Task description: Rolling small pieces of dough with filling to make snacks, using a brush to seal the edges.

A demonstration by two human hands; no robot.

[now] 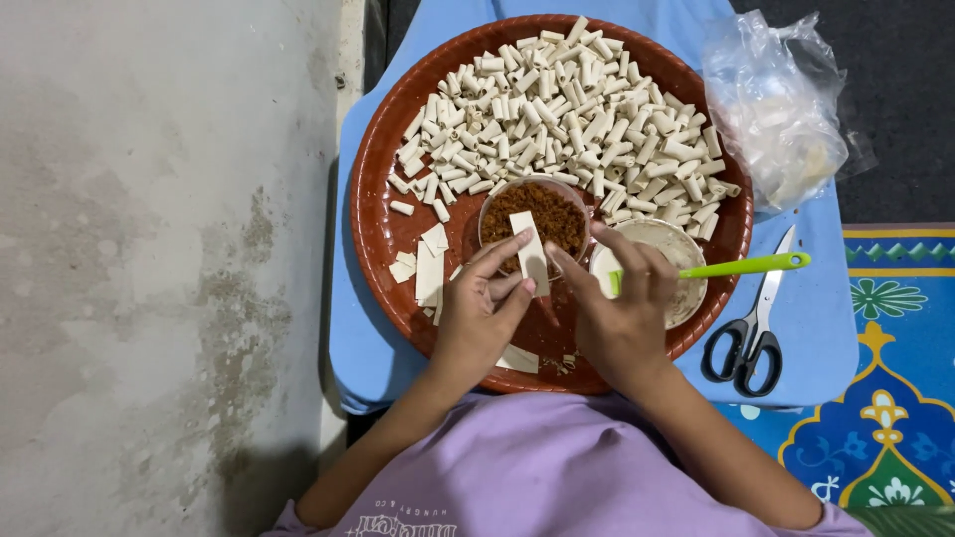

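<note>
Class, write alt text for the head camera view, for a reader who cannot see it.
Two hands, left hand and right hand, hold a pale wrapper strip over a bowl of brown filling on a round brown tray heaped with small rolls. Scissors and a plastic bag lie alongside.

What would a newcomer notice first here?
A heap of pale rolls fills the far half of the round red tray. Near the middle, the left hand and right hand pinch a pale strip over a bowl of brown filling. Scissors lie at right.
</note>
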